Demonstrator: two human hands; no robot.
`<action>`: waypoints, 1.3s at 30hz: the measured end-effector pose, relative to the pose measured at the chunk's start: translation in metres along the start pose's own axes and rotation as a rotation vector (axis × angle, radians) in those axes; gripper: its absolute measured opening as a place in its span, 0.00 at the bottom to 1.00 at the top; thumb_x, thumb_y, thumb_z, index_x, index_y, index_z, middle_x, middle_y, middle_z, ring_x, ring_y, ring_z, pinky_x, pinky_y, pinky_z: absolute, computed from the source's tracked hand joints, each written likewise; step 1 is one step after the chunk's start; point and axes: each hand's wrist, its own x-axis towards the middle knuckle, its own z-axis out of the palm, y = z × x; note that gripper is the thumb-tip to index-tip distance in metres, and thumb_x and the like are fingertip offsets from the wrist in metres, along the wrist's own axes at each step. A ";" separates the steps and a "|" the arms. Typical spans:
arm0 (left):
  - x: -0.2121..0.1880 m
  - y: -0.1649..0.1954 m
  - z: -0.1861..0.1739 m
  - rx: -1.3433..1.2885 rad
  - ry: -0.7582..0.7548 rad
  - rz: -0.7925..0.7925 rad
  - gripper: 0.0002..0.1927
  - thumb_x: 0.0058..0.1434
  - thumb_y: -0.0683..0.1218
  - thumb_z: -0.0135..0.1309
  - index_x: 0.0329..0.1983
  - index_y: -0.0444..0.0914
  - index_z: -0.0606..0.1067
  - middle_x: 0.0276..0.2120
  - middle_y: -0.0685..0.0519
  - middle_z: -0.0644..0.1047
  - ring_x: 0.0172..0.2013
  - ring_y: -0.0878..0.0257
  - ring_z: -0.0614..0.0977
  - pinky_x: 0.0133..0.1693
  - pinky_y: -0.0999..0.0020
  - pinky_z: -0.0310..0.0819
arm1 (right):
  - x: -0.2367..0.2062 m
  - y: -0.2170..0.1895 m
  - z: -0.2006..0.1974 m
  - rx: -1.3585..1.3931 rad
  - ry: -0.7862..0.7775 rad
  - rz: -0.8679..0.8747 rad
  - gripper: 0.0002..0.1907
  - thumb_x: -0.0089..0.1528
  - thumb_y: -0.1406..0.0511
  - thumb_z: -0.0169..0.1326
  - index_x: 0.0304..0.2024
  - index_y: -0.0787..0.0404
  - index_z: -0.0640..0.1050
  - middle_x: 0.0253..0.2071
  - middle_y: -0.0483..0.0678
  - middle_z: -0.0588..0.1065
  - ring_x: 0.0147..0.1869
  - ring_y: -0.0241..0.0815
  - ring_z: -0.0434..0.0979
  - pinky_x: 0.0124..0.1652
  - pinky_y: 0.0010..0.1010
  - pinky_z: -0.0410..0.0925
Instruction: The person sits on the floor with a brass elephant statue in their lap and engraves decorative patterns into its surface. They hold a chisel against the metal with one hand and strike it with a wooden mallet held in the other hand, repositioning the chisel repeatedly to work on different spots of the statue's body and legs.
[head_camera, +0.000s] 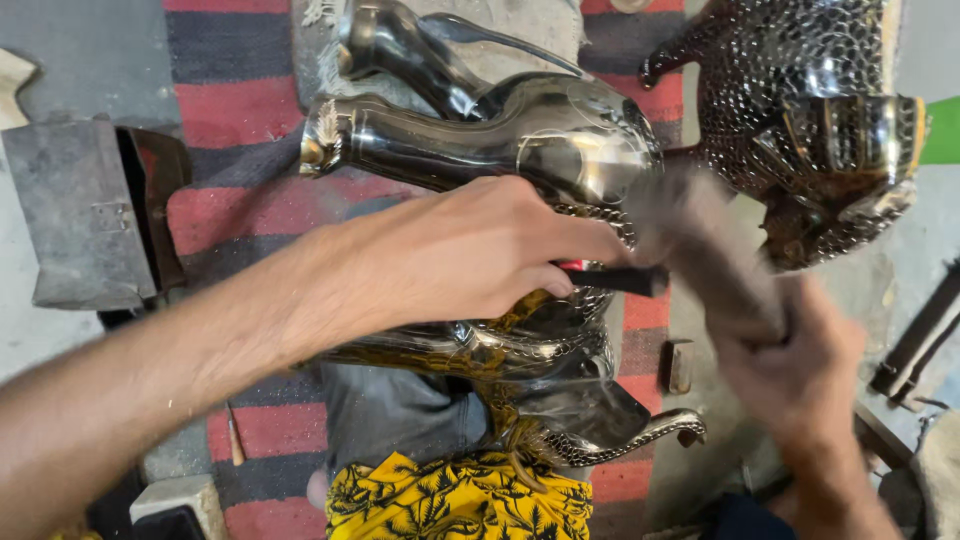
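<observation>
A shiny dark metal animal figure (520, 140) lies across my lap, its legs pointing left and its patterned head (810, 120) at the upper right. My left hand (470, 255) rests on the figure's body and grips a thin black tool with a red band (615, 278). My right hand (800, 370), blurred by motion, holds a grey cloth (700, 240) against the figure's neck. The figure's curled tail (640, 432) shows below.
A red and grey striped rug (235, 90) covers the floor. A grey metal block (80, 210) sits at the left. A yellow patterned fabric (460, 500) lies at the bottom. Dark metal bars (915, 340) lie at the right.
</observation>
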 end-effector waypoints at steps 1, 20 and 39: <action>0.000 0.000 0.001 -0.023 0.010 -0.006 0.20 0.62 0.42 0.58 0.58 0.44 0.77 0.27 0.41 0.80 0.29 0.44 0.82 0.32 0.49 0.72 | 0.008 -0.003 -0.006 0.093 0.002 0.015 0.09 0.65 0.69 0.66 0.39 0.63 0.77 0.27 0.53 0.76 0.29 0.39 0.78 0.34 0.30 0.70; -0.045 0.009 0.065 -0.356 0.685 -0.266 0.15 0.69 0.39 0.58 0.58 0.33 0.74 0.48 0.46 0.85 0.46 0.63 0.89 0.41 0.71 0.85 | 0.144 -0.082 -0.058 -0.614 -0.389 -0.521 0.12 0.56 0.62 0.65 0.38 0.59 0.78 0.22 0.48 0.77 0.21 0.45 0.79 0.22 0.36 0.70; -0.040 0.009 0.111 -0.424 1.069 -0.258 0.12 0.69 0.34 0.60 0.52 0.31 0.71 0.47 0.46 0.84 0.49 0.66 0.86 0.52 0.72 0.85 | 0.164 -0.131 -0.070 -0.682 -0.438 -0.584 0.24 0.49 0.59 0.67 0.48 0.50 0.79 0.27 0.43 0.79 0.29 0.47 0.81 0.31 0.41 0.71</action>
